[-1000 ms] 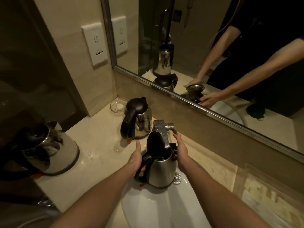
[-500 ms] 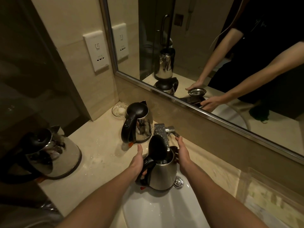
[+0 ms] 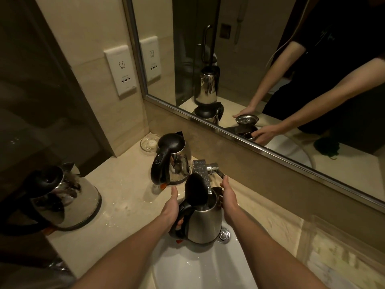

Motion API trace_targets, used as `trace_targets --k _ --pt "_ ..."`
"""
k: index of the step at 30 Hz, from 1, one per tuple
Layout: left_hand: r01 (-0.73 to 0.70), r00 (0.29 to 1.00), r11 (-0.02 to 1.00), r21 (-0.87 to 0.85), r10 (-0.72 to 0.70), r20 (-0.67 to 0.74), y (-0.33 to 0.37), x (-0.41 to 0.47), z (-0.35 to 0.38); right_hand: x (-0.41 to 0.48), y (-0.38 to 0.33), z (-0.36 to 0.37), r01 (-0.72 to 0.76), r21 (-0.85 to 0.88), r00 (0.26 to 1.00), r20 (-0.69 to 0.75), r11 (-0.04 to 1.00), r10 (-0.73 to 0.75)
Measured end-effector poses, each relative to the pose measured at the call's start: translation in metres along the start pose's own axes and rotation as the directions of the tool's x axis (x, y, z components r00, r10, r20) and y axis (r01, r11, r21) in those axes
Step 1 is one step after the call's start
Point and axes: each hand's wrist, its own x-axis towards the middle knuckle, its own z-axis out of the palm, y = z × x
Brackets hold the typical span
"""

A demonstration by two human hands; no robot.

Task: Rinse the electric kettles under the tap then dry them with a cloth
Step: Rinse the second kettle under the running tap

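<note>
A steel electric kettle [image 3: 205, 224] with a black handle hangs over the white sink [image 3: 198, 268], its black lid [image 3: 196, 191] flipped up under the chrome tap [image 3: 201, 170]. My left hand [image 3: 171, 207] grips the handle, thumb raised. On the kettle's far side, my right hand [image 3: 228, 197] curls round the rim, one fingertip up beside the tap lever [image 3: 217, 171]. A second kettle [image 3: 177, 161] stands shut on the counter behind the tap. A third kettle [image 3: 66, 203] stands at the left. No cloth is in view.
A small glass dish [image 3: 149, 142] lies in the counter's back corner below a wall socket [image 3: 123, 69]. A large mirror [image 3: 270, 59] runs along the back wall. The drain fitting [image 3: 224, 235] shows beside the held kettle. Water drops spot the counter [image 3: 116, 184].
Both hands keep the same grip and the kettle stays under the tap. Only my view has shifted slightly.
</note>
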Motion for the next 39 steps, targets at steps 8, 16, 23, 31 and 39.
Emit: trace_targets --k 8,16,23,31,39 --pt "0.018 1.0 1.0 0.014 -0.018 -0.003 0.001 0.003 -0.003 0.013 0.004 0.003 -0.006 0.004 0.999 -0.033 1.0 0.007" --pt "0.034 0.999 0.998 0.05 -0.033 -0.021 0.003 0.007 -0.005 0.019 0.007 0.003 -0.006 0.002 1.0 -0.022 1.0 0.006" --pt "0.026 1.0 0.999 0.044 -0.026 0.0 0.001 0.012 -0.006 0.026 0.008 0.006 -0.009 -0.009 1.0 -0.019 1.0 0.009" --pt "0.032 0.999 0.997 0.076 -0.032 -0.007 -0.001 0.013 -0.006 0.019 0.007 0.011 -0.018 -0.017 0.999 -0.038 1.0 0.017" --pt "0.056 0.998 0.996 0.069 -0.055 -0.015 -0.001 0.018 -0.006 0.021 0.008 0.01 -0.034 -0.005 0.999 -0.041 0.999 0.034"
